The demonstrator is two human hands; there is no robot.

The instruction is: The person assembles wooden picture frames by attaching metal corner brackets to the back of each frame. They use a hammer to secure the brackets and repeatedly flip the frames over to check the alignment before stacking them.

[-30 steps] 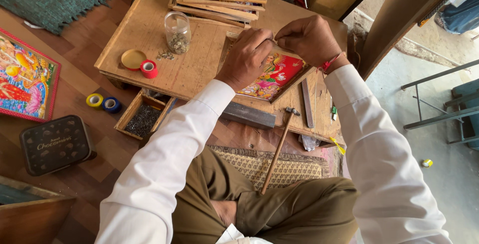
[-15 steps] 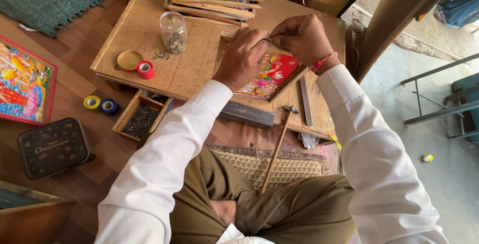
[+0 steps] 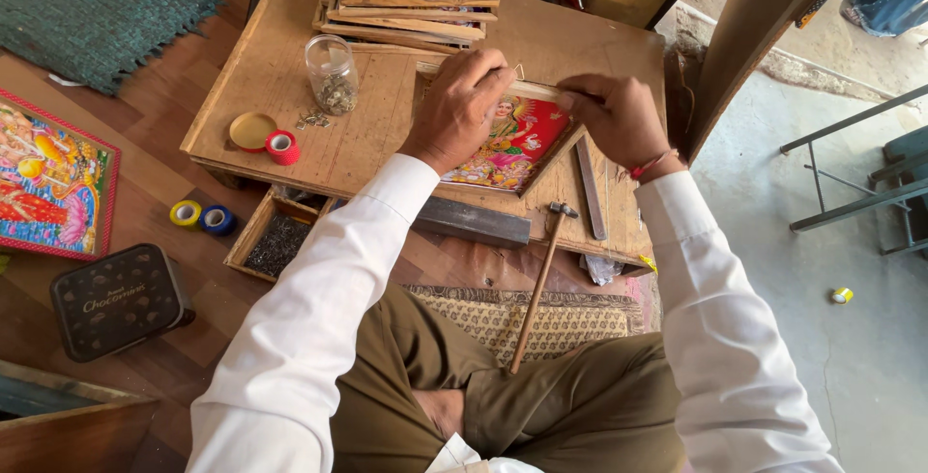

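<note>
Right now your left hand (image 3: pixel 462 106) presses down on the far edge of the red framed picture (image 3: pixel 512 144), fingers curled over its thin wooden strip (image 3: pixel 536 90), while your right hand (image 3: pixel 619 117) pinches that same strip from the right. That picture lies flat on the low wooden table (image 3: pixel 387 135), right of the glass jar (image 3: pixel 332 73). A hammer (image 3: pixel 541 280) leans off the table's near edge, towards your lap

Picture (image 3: pixel 507 144) lies on bench (image 3: pixel 387 144), under both hands. Jar (image 3: pixel 332 74) to its left. Tape roll (image 3: pixel 282 146) nearer than jar. Hammer (image 3: pixel 538 280) leans off bench's near edge. Stack of frames (image 3: pixel 411 0) at far side.
</note>
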